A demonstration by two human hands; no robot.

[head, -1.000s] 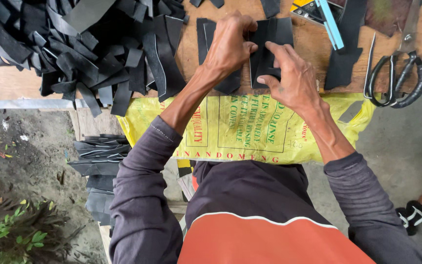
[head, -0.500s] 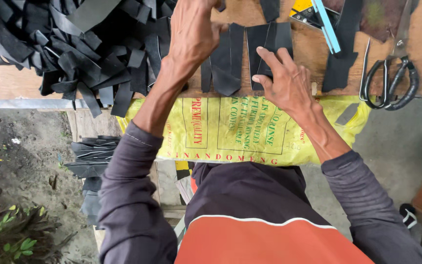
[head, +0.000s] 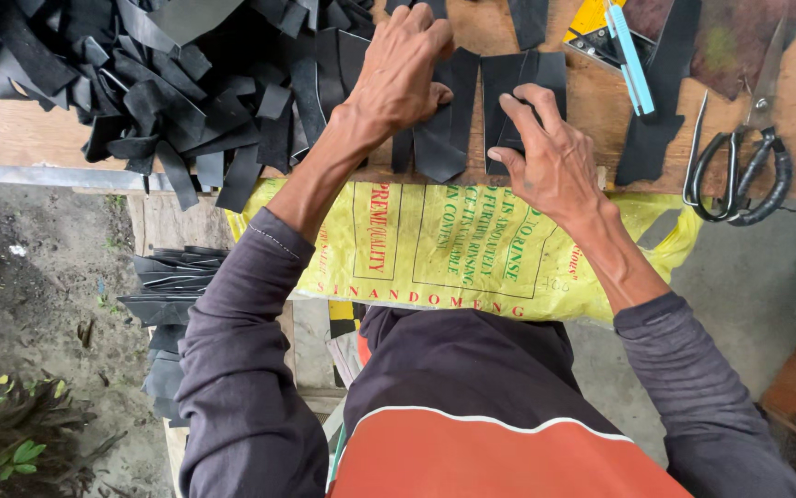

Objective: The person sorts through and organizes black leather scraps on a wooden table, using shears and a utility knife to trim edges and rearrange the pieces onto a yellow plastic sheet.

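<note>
My left hand [head: 403,69] lies palm down on flat black rubber strips [head: 444,138] at the front of a wooden table [head: 11,129], fingers spread and pressing them. My right hand [head: 550,157] rests beside it, its fingers pinning another black strip [head: 509,78] to the board. The two hands are a short gap apart. Whether either hand grips a strip from below is hidden.
A big heap of black rubber strips [head: 121,74] fills the table's left. Black-handled scissors [head: 739,166] lie at the right, a light blue cutter [head: 629,51] and a dark strip [head: 656,120] behind them. A yellow printed sack [head: 453,254] hangs over the table edge. Stacked rubber [head: 167,286] sits below left.
My left hand moved left and further up the table onto the strips, then settled back down beside the right. My right hand stayed pressing its strip.
</note>
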